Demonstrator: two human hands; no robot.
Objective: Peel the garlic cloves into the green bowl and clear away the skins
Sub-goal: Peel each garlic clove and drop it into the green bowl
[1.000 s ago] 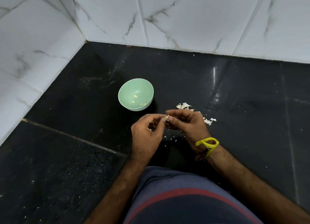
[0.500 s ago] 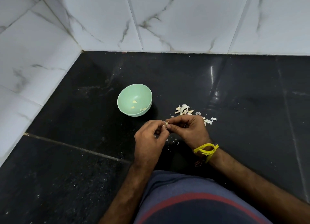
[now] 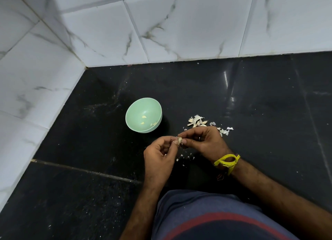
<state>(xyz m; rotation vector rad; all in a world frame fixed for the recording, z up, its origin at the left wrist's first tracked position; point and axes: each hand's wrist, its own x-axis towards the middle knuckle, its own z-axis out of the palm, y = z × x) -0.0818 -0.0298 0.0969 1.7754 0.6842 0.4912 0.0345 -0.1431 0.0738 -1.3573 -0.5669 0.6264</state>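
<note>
Both hands meet over the dark bench: the left hand (image 3: 159, 156) and right hand (image 3: 203, 141) each pinch one clove (image 3: 179, 141) between fingertips, its papery skin half lifted. The bowl (image 3: 136, 126), smooth green plastic holding a few peeled cloves, lies just ahead and left, nearer the left grip. Dry, flaky skins (image 3: 197, 122) sit beyond the right hand.

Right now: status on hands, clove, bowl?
Left hand and right hand both pinch one garlic clove, skin partly on. Green bowl holds a few peeled cloves. Skins loose on counter, nothing blocking.
</note>
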